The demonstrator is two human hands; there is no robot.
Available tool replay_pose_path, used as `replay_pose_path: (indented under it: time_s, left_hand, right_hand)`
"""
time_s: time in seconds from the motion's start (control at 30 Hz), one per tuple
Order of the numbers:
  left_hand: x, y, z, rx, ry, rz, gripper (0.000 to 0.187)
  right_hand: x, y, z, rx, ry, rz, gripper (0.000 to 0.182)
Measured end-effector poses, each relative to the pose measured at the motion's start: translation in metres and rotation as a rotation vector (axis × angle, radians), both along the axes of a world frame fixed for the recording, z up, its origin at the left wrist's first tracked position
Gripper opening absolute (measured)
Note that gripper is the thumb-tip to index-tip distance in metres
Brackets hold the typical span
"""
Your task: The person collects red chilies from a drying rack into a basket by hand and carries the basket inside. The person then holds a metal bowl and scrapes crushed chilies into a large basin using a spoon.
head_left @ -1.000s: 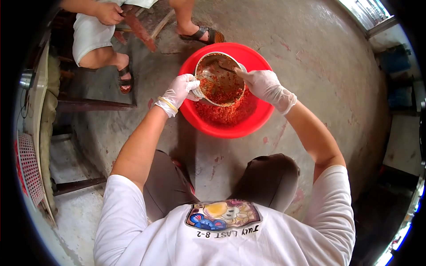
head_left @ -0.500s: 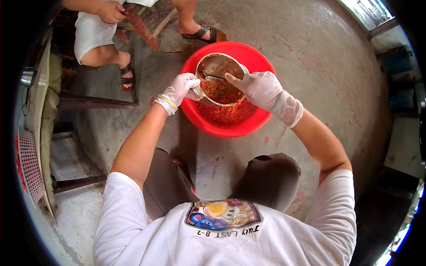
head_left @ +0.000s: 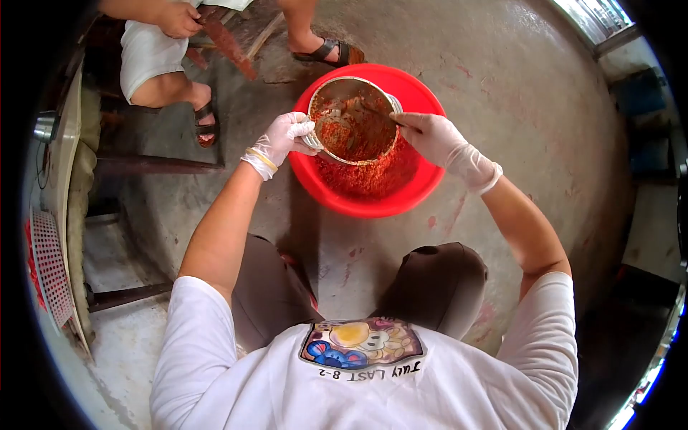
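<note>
A round metal pot [head_left: 331, 92] is tilted over a red plastic basin [head_left: 416, 93], its inside smeared with chopped red chili mixture [head_left: 333, 134]. My left hand [head_left: 281, 141], in a clear glove, is closed round the pot's left handle. At the right rim my gloved right hand [head_left: 438, 142] is closed, its fingertips pinching the end of what looks like a spoon [head_left: 376, 111] reaching into the pot. The spoon's head is hard to make out among the red mixture. More chili mixture [head_left: 365, 183] lies in the basin under the pot.
A seated person's sandalled feet [head_left: 326, 51] are just behind the basin and to the left. A wooden stool [head_left: 228, 43] stands by that person. At far left are a table edge [head_left: 70, 165] and a pink perforated basket [head_left: 50, 265]. My knees flank the near side.
My right hand has shifted from the pot's right handle to the spoon at the rim. The pot has moved slightly left and its mouth shows more of the red mixture inside.
</note>
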State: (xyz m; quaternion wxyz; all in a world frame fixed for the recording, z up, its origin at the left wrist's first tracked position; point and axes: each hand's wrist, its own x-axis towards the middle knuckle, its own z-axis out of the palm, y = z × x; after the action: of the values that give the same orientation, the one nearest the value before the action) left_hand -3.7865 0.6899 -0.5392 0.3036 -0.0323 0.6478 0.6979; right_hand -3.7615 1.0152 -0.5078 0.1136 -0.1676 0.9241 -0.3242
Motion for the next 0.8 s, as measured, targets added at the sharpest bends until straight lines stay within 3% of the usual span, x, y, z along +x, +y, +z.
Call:
replay_pose_path:
  time_s: [0.07,0.17,0.2,0.3,0.33,0.43,0.47,0.57,0.6,0.73,0.8]
  left_hand:
    - [0.001,0.001,0.001,0.032,0.016,0.002,0.010]
    - [0.002,0.005,0.008,0.033,0.056,-0.016,0.011]
    - [0.002,0.006,0.010,0.025,0.068,-0.027,0.011]
    - [0.001,0.004,0.008,0.062,0.092,-0.075,0.014]
    - [0.000,0.003,0.007,0.064,0.094,-0.072,0.015]
    - [-0.001,-0.003,0.007,0.071,0.106,-0.066,0.016]
    - [0.000,-0.005,0.007,0.073,0.115,-0.074,0.016]
    - [0.000,-0.008,0.005,0.081,0.131,-0.064,0.016]
    - [0.001,-0.005,0.007,0.084,0.134,-0.057,0.015]
    - [0.005,0.006,0.011,0.129,0.127,-0.017,0.013]
    - [0.004,0.004,0.005,0.173,0.131,-0.033,0.013]
  right_hand:
    - [-0.008,-0.001,-0.026,-0.323,-0.192,-0.148,0.035]
    - [-0.005,-0.019,0.022,-0.676,-0.780,-0.447,0.044]
    - [-0.005,-0.026,0.028,-0.758,-0.836,-0.463,0.051]
    - [-0.007,-0.046,0.028,-0.890,-0.904,-0.510,0.050]
    - [-0.010,-0.043,0.021,-0.908,-0.938,-0.383,0.048]
    - [0.001,-0.051,0.019,-0.248,-0.135,0.175,0.044]
    - [0.007,-0.040,0.026,-0.016,-0.157,0.207,0.037]
    - [0.009,-0.027,0.043,-0.024,-0.189,0.110,0.038]
    - [0.006,-0.027,0.037,-0.171,-0.119,0.043,0.039]
    - [0.009,-0.035,0.040,-0.566,-0.282,-0.174,0.042]
    - [0.023,-0.036,0.042,-0.362,-0.150,-0.012,0.042]
